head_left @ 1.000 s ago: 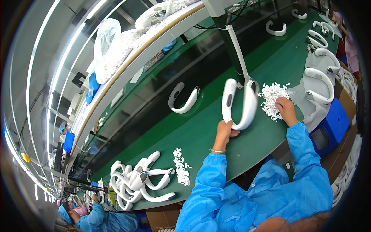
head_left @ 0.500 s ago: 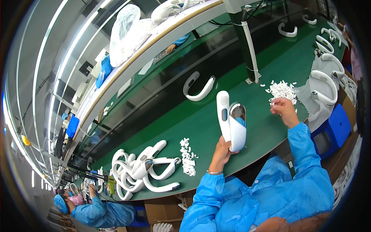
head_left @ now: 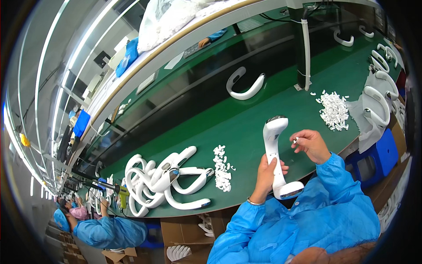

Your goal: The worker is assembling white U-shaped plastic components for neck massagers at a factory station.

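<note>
My left hand [head_left: 263, 179] grips a white curved neck massager [head_left: 272, 143] by its middle. The massager stands on end above the green table, one tip up and the other toward my lap. Just right of it, my right hand [head_left: 314, 146] pinches a small white plastic piece [head_left: 296, 141] between thumb and fingertips, apart from the massager. A heap of similar small white pieces [head_left: 334, 110] lies on the table beyond my right hand. A second, smaller heap [head_left: 222, 169] lies left of my left hand.
Several neck massagers are piled [head_left: 151, 193] at the left, and one massager [head_left: 246, 93] sits on the dark belt ahead. More massagers [head_left: 376, 105] rest on grey cloth at the right. A metal post [head_left: 304, 53] rises from the table. A blue stool [head_left: 373, 158] stands at right.
The massager has been turned, its curved side now facing another way. My right hand has moved left from the right-hand heap toward the massager with a small white piece. The view has shifted slightly.
</note>
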The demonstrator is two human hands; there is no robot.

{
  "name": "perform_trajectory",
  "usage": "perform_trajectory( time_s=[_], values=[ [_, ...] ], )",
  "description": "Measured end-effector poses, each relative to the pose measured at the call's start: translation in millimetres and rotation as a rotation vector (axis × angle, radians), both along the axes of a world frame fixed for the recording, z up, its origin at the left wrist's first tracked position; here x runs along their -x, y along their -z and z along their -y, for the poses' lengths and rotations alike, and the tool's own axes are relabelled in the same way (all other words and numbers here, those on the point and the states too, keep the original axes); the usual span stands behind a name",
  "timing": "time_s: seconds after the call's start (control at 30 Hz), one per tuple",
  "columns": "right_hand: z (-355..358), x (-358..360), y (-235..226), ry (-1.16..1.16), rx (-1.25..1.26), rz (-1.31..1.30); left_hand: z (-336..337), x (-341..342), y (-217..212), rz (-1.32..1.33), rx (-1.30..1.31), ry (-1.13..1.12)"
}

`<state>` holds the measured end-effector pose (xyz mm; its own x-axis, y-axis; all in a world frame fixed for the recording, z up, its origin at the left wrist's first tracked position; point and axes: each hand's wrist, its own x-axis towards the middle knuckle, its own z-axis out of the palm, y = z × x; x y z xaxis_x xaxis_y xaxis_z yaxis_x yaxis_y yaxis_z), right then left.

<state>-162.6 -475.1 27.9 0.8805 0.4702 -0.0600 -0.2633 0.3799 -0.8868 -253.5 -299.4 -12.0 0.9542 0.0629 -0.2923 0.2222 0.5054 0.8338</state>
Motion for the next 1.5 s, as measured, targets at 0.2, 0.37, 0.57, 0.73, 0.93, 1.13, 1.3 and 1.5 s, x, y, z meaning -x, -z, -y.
perform_trajectory(
  time_s=[0.2, 0.37, 0.57, 0.73, 0.93, 1.13, 1.3, 1.5],
  values=[
    [-20.4, 12.4, 8.5, -0.134, -0.162, -0.179, 0.8, 7.9, -3.2, -0.013, 0.072, -0.007],
    [-28.1, 18.6, 13.0, -0.157, -0.22, -0.258, 4.8, 9.6, -5.7, 0.056, 0.019, -0.067],
    [-32.6, 29.3, 7.3, -0.15, 0.0, -0.129, 3.1, 12.6, -8.5, 0.04, 0.033, -0.054],
    [-42.8, 39.9, 2.7, -0.092, 0.254, 0.171, 3.9, 11.9, -6.5, 0.048, 0.059, -0.027],
    [-44.1, 44.1, -7.5, -0.022, 0.358, 0.444, 9.5, 15.9, -10.1, 0.105, 0.031, -0.124],
    [-39.3, 40.5, -5.1, -0.113, 0.212, 0.206, 10.9, 16.5, -11.4, 0.091, 0.076, -0.121],
    [-48.4, 48.0, -13.4, -0.004, 0.082, 0.023, 17.1, 17.8, -7.5, 0.161, 0.11, -0.167],
    [-61.6, 63.3, 8.7, 0.115, 0.062, 0.011, 21.8, 23.1, -11.0, 0.224, 0.107, -0.181]
  ],
)
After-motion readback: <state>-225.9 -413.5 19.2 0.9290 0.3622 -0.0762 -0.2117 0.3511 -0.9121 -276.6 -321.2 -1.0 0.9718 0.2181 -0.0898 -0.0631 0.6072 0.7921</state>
